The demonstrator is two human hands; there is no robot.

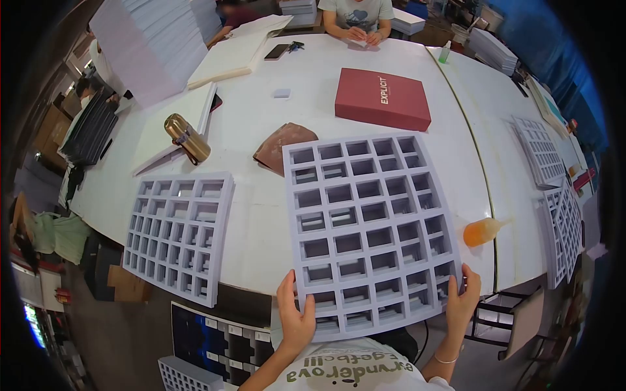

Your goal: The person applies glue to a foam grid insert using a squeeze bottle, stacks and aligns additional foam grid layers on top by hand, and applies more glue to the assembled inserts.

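Observation:
A large pale grid tray [369, 220] with many rectangular openings lies before me, its near end at the table's front edge. My left hand [295, 313] grips its near left edge, with the thumb over the frame. On the opposite edge, my right hand [462, 300] holds the near right side, thumb also on top. Through the openings more pale bars show beneath. To the left lies another pale grid tray [177, 234], partly over the table's edge. Behind the large tray rests a brown cloth [285, 144].
A red box [383, 98] sits beyond the tray. An orange-filled bottle [481, 232] lies at the right, and a gold flask [187, 139] at the left. Across the white table [261, 195] sits a person [357, 19]. More grid trays [562, 225] lie far right.

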